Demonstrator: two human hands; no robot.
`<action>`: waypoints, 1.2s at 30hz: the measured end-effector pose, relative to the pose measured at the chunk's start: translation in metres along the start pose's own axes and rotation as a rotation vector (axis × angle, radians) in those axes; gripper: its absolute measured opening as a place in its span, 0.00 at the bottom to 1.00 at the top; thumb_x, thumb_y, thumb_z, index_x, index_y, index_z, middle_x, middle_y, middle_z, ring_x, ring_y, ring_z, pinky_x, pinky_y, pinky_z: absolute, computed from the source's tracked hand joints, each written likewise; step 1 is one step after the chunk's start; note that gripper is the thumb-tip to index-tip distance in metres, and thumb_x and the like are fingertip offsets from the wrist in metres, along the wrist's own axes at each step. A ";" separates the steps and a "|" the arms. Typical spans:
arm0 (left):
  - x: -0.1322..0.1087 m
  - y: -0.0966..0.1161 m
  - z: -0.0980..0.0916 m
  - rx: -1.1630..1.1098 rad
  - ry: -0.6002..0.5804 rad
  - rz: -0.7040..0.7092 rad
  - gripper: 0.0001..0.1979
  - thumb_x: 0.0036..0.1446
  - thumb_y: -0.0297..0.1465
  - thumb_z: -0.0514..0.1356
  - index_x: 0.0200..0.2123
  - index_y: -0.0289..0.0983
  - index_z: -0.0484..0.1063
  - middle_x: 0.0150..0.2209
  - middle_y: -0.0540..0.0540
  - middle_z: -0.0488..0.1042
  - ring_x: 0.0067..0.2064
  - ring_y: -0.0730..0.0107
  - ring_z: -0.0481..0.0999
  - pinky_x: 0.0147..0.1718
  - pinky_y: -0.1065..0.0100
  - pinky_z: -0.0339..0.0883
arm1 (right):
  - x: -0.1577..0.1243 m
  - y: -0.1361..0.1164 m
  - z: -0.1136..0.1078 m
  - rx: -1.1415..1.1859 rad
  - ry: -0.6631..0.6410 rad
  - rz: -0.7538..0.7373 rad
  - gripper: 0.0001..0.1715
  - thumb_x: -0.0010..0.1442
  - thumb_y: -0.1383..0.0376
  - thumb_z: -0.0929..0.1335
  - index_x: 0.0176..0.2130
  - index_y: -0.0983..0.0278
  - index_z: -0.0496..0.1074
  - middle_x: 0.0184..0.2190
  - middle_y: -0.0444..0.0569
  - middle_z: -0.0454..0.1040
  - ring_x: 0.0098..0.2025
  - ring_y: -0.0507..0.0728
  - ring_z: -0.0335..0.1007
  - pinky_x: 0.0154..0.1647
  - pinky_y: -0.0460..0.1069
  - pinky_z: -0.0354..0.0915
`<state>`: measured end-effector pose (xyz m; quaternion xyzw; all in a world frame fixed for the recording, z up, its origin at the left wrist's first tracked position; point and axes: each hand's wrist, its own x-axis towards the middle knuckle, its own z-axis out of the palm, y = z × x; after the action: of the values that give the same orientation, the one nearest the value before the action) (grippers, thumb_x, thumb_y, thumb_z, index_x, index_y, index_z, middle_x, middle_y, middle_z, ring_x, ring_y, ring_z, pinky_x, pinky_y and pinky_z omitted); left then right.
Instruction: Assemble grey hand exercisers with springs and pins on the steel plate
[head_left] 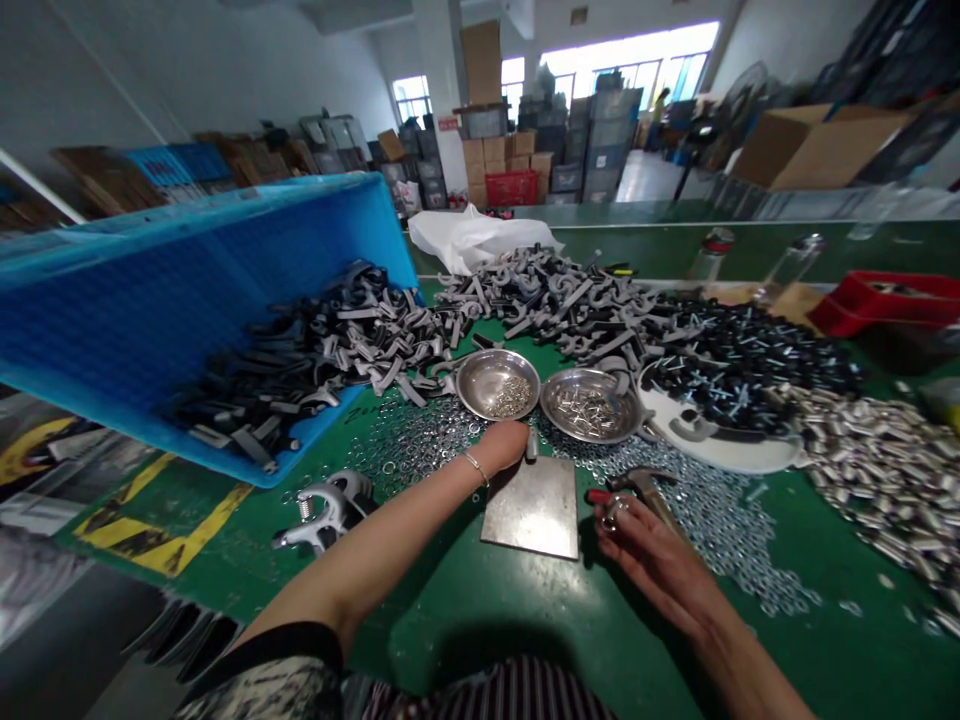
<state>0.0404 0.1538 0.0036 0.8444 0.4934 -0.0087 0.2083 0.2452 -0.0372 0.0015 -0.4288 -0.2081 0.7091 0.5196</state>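
My left hand reaches to the far edge of a square metal plate, its fingers curled and mostly hidden. Right beside them is a small silver cylinder; whether it is gripped I cannot tell. My right hand is closed, palm partly up, right of the plate. Between its fingers show a red-ended piece and a shiny round metal bit, too small to name surely. Just behind that hand lies a hammer. Two steel bowls stand beyond the plate: the left bowl with tiny parts, the right bowl with small pins.
A tipped blue crate spills grey and black clamp parts across the back. At right are a white plate of black-headed screws, silver cylinders and a red tray. Loose nuts surround the bowls; an assembled spring clamp lies left.
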 end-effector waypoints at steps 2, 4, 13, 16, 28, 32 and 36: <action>-0.002 -0.004 -0.003 -0.022 0.004 -0.022 0.06 0.58 0.28 0.63 0.39 0.33 0.78 0.42 0.38 0.79 0.45 0.57 0.78 0.47 0.61 0.71 | 0.005 0.002 0.004 0.077 0.014 -0.005 0.15 0.55 0.61 0.77 0.43 0.58 0.76 0.37 0.42 0.76 0.35 0.49 0.71 0.39 0.45 0.71; -0.003 -0.005 -0.008 -0.053 0.018 -0.032 0.06 0.55 0.26 0.63 0.38 0.35 0.78 0.40 0.40 0.79 0.44 0.58 0.79 0.46 0.63 0.71 | 0.009 0.004 0.009 0.132 0.012 0.006 0.12 0.56 0.61 0.77 0.40 0.58 0.76 0.30 0.40 0.72 0.30 0.48 0.68 0.34 0.44 0.69; -0.080 0.025 -0.001 -0.515 0.229 0.070 0.09 0.56 0.24 0.58 0.41 0.35 0.73 0.40 0.42 0.79 0.42 0.64 0.78 0.43 0.65 0.70 | 0.004 0.006 0.034 0.012 -0.023 -0.009 0.17 0.55 0.59 0.76 0.40 0.58 0.69 0.26 0.39 0.71 0.25 0.49 0.65 0.23 0.42 0.63; -0.127 0.038 0.018 -1.053 0.174 0.030 0.08 0.58 0.31 0.60 0.40 0.35 0.72 0.32 0.46 0.78 0.33 0.68 0.78 0.33 0.69 0.70 | 0.003 0.011 0.043 -0.153 -0.118 0.023 0.16 0.60 0.53 0.73 0.38 0.59 0.66 0.21 0.38 0.70 0.16 0.47 0.56 0.14 0.41 0.56; -0.175 0.030 0.045 -1.304 0.077 0.044 0.12 0.58 0.39 0.64 0.36 0.35 0.75 0.28 0.47 0.76 0.27 0.71 0.76 0.28 0.71 0.67 | -0.003 0.043 0.070 0.070 -0.143 0.385 0.16 0.58 0.56 0.75 0.31 0.62 0.68 0.14 0.34 0.61 0.13 0.42 0.40 0.12 0.38 0.41; -0.184 0.017 0.040 -1.166 0.041 0.181 0.11 0.58 0.39 0.65 0.36 0.37 0.78 0.35 0.45 0.77 0.33 0.71 0.77 0.35 0.70 0.69 | -0.005 0.045 0.066 0.145 -0.174 0.545 0.17 0.53 0.58 0.77 0.30 0.63 0.69 0.14 0.34 0.59 0.13 0.41 0.41 0.11 0.37 0.39; -0.188 0.008 0.039 -1.077 0.089 0.229 0.08 0.58 0.37 0.65 0.35 0.38 0.80 0.35 0.46 0.77 0.36 0.70 0.76 0.39 0.70 0.68 | -0.014 0.043 0.066 0.115 -0.229 0.509 0.15 0.54 0.59 0.77 0.33 0.63 0.70 0.20 0.36 0.64 0.16 0.41 0.49 0.14 0.36 0.46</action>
<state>-0.0417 -0.0194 0.0123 0.6664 0.3415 0.3032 0.5893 0.1687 -0.0561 0.0111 -0.3544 -0.1106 0.8711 0.3216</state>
